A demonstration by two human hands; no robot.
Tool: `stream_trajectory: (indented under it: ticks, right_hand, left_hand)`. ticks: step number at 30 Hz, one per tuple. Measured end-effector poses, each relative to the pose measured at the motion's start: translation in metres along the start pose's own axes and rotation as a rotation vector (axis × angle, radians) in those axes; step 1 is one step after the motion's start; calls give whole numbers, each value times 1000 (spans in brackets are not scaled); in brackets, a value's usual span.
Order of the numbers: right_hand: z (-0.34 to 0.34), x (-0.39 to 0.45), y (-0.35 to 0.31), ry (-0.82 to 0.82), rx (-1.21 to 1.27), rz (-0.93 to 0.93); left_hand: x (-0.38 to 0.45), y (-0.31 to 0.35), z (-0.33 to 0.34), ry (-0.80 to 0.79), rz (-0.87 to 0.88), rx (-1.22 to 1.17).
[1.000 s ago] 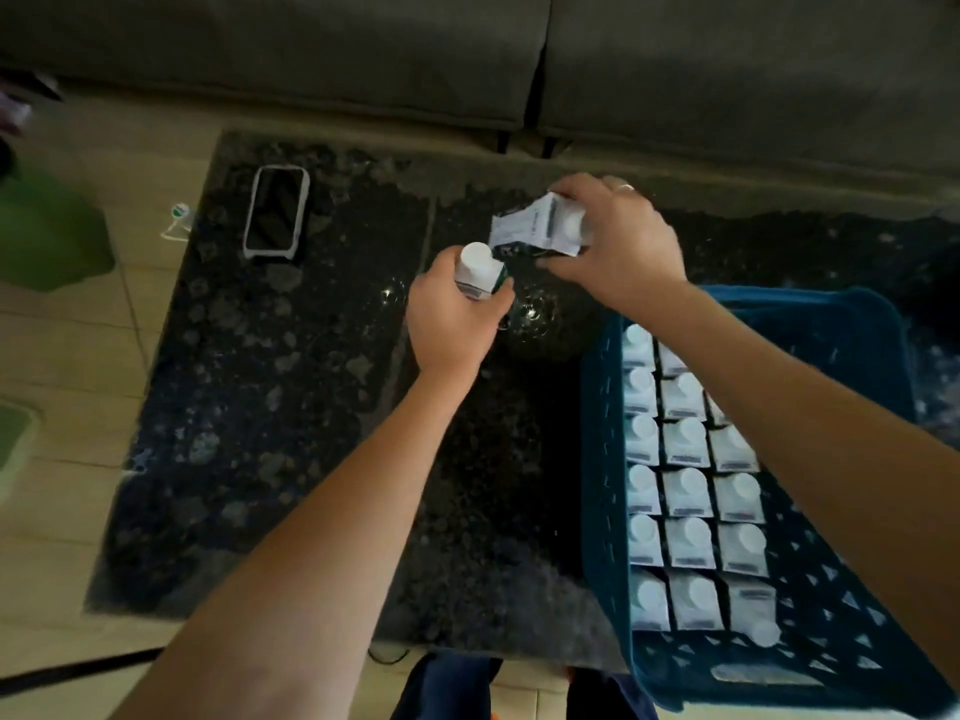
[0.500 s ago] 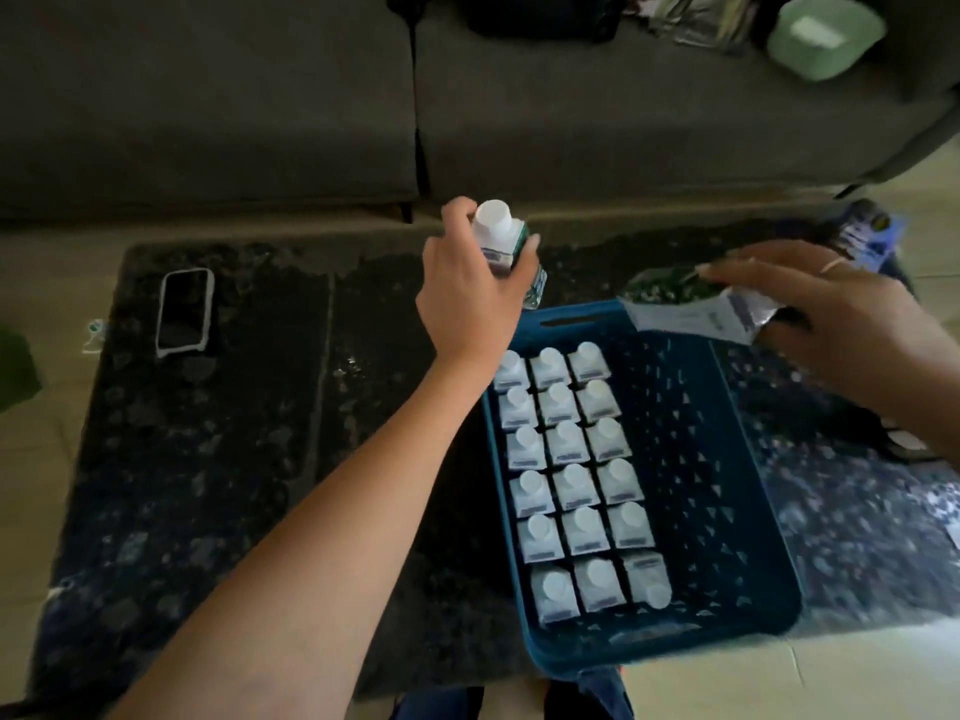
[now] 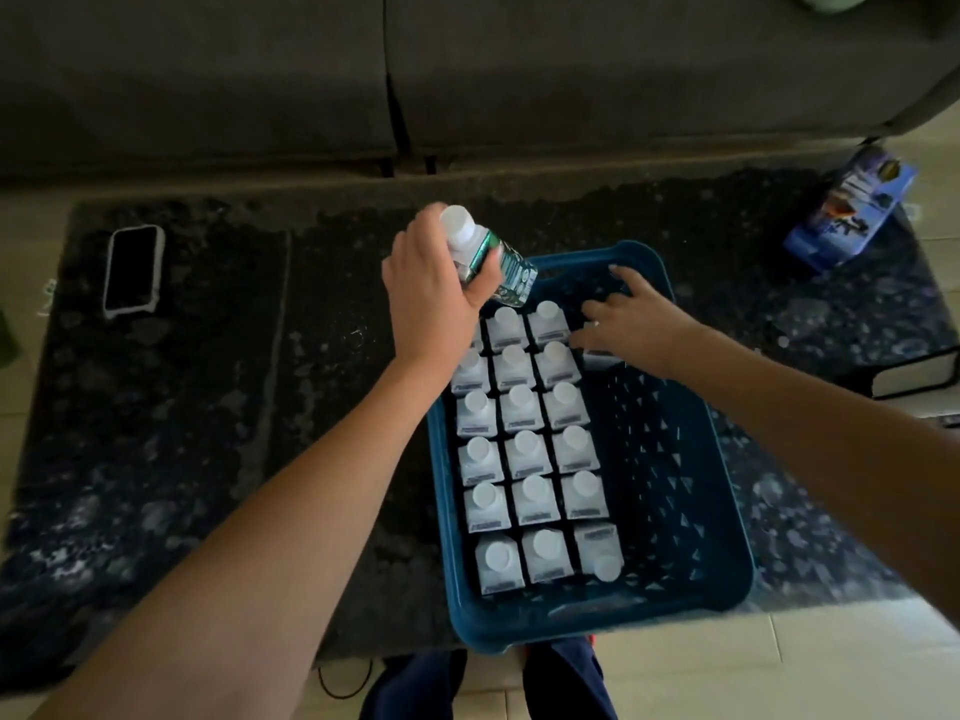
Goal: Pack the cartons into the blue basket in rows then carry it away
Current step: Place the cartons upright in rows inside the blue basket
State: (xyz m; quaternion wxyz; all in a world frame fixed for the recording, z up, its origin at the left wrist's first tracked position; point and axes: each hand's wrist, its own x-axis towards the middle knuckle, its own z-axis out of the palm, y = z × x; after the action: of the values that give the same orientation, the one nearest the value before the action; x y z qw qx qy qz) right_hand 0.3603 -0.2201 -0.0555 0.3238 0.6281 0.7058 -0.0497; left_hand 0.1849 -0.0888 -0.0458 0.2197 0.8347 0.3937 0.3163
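Note:
A blue basket (image 3: 571, 628) sits on the dark stone table, right of centre. Three columns of white-capped cartons (image 3: 527, 449) stand upright along its left side; the right half of its floor is bare. My left hand (image 3: 431, 298) grips a green-and-white carton (image 3: 498, 267), tilted, above the basket's far left corner. My right hand (image 3: 639, 324) reaches into the far end of the basket and holds another carton (image 3: 600, 358) low beside the third column. That carton is mostly hidden under my palm.
A phone (image 3: 132, 270) lies face up at the table's far left. A blue printed box (image 3: 852, 210) stands at the far right corner and a dark book (image 3: 904, 374) at the right edge. A grey sofa (image 3: 571, 70) runs behind the table.
My right hand has come down from the basket's far right with its carton into the basket beside the third column. My left hand and its carton have shifted slightly over the far left corner.

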Motion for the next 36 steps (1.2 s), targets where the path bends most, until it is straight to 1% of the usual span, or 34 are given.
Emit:
stream_trajectory:
  ticks: [3,6,9,10,12,13,16,19,22,26,29,31,33,35,36]
  right_hand:
    - [15,16,-6,-108,111,98]
    - [22,18,-5,-104,182,187]
    - [20,13,-2,-91,207,343]
    - [18,13,-4,-110,215,382]
    - [17,15,-11,-173,212,404]
    - [19,17,-13,-172,212,409]
    - [22,24,-14,-114,233,450]
    - [17,22,-9,-71,212,441]
    - [13,22,-1,0,223,492]
    - [12,34,-8,-7,244,558]
    - [20,32,-17,53,263,608]
    - [22,29,-20,146,283,587]
    - [20,30,-17,226,293,462]
    - [17,38,-12,230,294,299]
    - [16,42,-10,218,308,257]
  left_hand:
    - [-6,-6,2,-38,-40,-40]
    - [-9,-15,3,-18,-83,-73]
    - [-12,-23,7,-7,-123,-105]
    - [-13,-24,9,-1,-137,-107]
    - [-14,-23,14,6,-168,-121]
    - [-14,-22,16,8,-181,-132]
    - [-14,-18,21,15,-191,-131]
    - [-13,-19,23,13,-190,-123]
    - [-14,-22,24,9,-205,-142]
    - [-14,-21,23,-10,-220,-116]
    - [-14,-19,23,-19,-200,-90]
    - [-14,-20,23,-14,-190,-87]
    - [-14,-21,24,-13,-191,-87]
    - [-14,-22,24,-13,-191,-85]
    - [-14,-22,25,-13,-191,-84]
